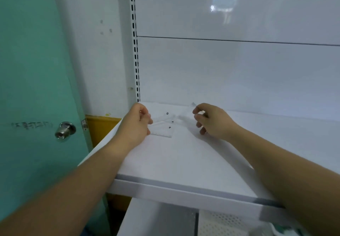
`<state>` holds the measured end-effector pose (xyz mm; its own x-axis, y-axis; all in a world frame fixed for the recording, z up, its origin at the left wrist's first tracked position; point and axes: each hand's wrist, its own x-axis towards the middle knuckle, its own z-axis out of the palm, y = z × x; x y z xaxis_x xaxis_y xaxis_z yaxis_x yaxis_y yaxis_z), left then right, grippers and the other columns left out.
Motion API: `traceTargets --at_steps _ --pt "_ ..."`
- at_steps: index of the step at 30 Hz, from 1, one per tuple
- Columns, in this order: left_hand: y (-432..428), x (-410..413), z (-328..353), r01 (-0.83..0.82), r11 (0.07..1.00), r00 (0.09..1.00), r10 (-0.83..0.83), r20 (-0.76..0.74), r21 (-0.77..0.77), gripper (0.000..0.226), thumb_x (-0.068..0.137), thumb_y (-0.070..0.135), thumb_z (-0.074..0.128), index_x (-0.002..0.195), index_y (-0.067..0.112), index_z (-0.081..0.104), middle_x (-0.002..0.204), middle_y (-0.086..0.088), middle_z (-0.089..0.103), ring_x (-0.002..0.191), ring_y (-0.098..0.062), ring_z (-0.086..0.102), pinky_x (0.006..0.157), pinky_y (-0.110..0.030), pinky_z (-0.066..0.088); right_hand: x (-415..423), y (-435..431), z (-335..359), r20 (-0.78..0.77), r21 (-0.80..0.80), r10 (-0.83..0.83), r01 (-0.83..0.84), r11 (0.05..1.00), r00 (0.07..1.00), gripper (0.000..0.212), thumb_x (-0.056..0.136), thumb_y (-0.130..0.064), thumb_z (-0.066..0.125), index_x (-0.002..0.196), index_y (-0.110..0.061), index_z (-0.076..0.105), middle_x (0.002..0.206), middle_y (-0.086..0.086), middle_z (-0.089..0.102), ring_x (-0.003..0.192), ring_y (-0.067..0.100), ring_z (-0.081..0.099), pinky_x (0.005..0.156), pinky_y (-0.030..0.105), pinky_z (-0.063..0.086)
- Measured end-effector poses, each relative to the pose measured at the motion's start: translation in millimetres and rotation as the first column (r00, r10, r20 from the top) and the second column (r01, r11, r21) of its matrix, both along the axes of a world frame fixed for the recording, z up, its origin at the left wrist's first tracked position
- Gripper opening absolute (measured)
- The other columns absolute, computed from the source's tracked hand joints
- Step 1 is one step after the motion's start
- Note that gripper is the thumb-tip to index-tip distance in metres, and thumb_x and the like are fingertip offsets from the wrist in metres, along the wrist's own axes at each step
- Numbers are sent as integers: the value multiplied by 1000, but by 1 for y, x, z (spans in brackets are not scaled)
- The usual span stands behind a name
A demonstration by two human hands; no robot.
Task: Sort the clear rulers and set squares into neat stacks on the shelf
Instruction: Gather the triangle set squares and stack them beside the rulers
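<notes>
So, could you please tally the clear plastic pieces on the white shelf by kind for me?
Clear plastic rulers, held fanned by the left hand: 3, judged by their three dark end holes.
Clear plastic set square, pinched by the right hand: 1.
Total: 4; stacked clear pieces may hide more.

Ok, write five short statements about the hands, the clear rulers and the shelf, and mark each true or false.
1. The left hand and the right hand are both over the white shelf. True.
2. The clear rulers lie at the shelf's right end. False: they lie near its left back corner.
3. The right hand's fingers are curled on a clear set square. True.
4. The door beside the shelf is red. False: it is green.
5. The left hand hangs clear of the rulers. False: it holds their left ends.
</notes>
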<state>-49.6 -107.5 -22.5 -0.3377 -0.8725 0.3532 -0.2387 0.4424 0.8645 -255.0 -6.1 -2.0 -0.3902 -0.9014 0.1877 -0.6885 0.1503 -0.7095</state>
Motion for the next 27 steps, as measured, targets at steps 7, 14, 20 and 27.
traceTargets --at_steps 7,14,20,27 --pt "7 3 1 100 995 986 -99 133 2 24 97 30 47 121 27 47 87 5 51 79 -13 51 62 -18 36 9 26 -1 -99 177 25 -7 984 995 50 88 -30 58 135 -33 40 85 -6 60 77 6 56 71 20 39" --pt "7 4 -4 178 978 957 -144 252 -114 53 87 26 65 136 27 44 86 6 48 72 -3 48 71 -19 35 12 27 -16 -278 114 38 -7 993 960 65 88 -29 58 143 -25 23 87 3 60 84 18 55 77 29 44" --pt "17 4 2 144 944 970 -76 230 -297 56 85 32 66 137 28 45 79 8 45 77 -7 49 76 -19 38 7 31 -3 -370 32 -69 87 996 927 58 89 -43 55 141 -29 32 79 -6 56 81 16 54 76 32 47" --pt "42 -1 17 319 866 912 -169 374 -386 59 86 48 58 140 35 39 80 12 47 80 -3 49 73 -20 38 -15 81 7 -465 27 -195 233 972 864 67 92 -50 48 148 -31 18 90 -7 50 83 15 50 79 31 44"
